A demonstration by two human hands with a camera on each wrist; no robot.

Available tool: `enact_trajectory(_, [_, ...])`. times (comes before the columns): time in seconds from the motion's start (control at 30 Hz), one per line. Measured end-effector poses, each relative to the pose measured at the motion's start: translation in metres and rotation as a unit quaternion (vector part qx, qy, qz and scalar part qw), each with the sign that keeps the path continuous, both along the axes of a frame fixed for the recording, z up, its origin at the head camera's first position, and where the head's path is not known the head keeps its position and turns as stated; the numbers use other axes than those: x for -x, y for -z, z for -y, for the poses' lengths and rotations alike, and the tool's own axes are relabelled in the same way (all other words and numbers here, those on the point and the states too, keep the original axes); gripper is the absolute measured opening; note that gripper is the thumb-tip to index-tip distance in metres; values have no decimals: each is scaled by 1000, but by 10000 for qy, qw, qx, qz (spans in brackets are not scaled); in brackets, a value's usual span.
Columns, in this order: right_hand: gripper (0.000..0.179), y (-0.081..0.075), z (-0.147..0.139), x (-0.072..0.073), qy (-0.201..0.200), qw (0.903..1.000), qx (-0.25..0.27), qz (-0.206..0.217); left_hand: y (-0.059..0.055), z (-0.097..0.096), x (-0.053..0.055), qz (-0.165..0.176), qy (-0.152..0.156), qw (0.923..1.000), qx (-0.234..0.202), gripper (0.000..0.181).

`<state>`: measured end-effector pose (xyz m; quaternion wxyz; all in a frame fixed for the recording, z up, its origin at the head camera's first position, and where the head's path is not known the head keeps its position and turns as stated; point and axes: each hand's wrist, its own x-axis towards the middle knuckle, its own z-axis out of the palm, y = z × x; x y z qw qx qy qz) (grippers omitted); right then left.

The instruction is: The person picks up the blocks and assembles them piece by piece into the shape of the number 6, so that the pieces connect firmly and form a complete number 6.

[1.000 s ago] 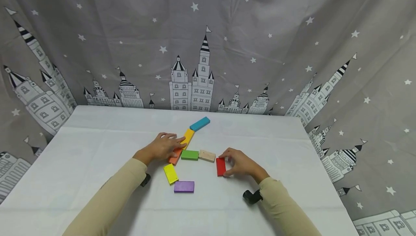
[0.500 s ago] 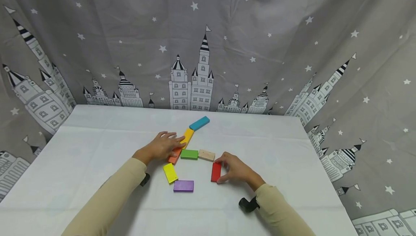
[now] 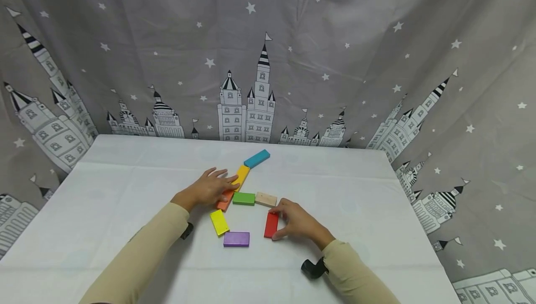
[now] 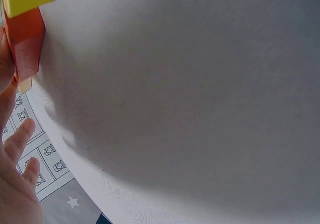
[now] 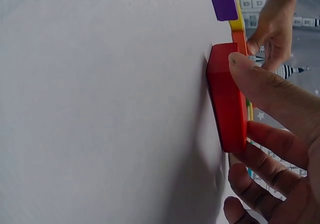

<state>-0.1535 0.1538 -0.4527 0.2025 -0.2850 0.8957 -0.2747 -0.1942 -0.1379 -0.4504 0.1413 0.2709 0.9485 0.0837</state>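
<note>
My right hand (image 3: 299, 220) pinches a red wooden block (image 3: 271, 225) lengthwise, thumb at its near end and fingertips at its far end. In the right wrist view the red block (image 5: 227, 103) lies low over the white cloth. The left hand (image 3: 207, 190) rests with spread fingers on an orange block (image 3: 223, 204) and a golden-yellow block (image 3: 243, 173), partly covering both. Just right of them lie a green block (image 3: 244, 199) and a plain wood block (image 3: 265, 199), end to end. A bright yellow block (image 3: 219, 223) and a purple block (image 3: 236, 239) lie nearer, left of the red one.
Beyond the golden-yellow block, a blue block (image 3: 257, 158) continues the slanting row. All the blocks lie on a white-covered table (image 3: 360, 187). Behind its far edge hangs a grey curtain (image 3: 335, 29) printed with castles and stars.
The right hand has moved the red block leftward and nearer to me, toward the purple block. My left hand and the other blocks have stayed in place.
</note>
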Motion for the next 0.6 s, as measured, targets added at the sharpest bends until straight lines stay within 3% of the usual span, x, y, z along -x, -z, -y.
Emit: enact_trajectory(0.6, [60,3,16,0,-116,9997,-200,43,1,-1,1,11,-29,10000,-15,48])
